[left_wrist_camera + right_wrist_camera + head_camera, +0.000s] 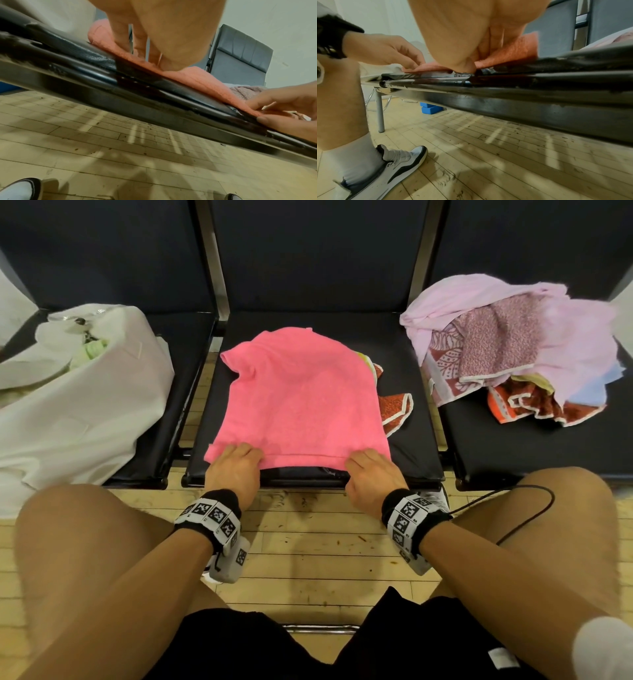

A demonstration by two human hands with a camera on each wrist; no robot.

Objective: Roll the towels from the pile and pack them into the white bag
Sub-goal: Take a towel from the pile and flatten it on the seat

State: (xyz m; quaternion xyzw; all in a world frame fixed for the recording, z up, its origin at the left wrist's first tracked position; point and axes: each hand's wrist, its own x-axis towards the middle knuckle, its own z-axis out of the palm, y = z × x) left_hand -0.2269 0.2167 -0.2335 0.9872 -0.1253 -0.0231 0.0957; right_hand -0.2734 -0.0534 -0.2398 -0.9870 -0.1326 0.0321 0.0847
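At the middle seat's (411,453) front edge, the left hand (234,465) and right hand (371,470) pinch the pink towel's (301,402) near hem with curled fingers, hiding another towel (394,409) beneath, the white bag (85,392) far left.

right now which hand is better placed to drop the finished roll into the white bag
Left. The white bag lies on the seat to the left of the pink towel, on the left hand's side; the right hand would have to cross over. Both hands pinch the towel's near edge.
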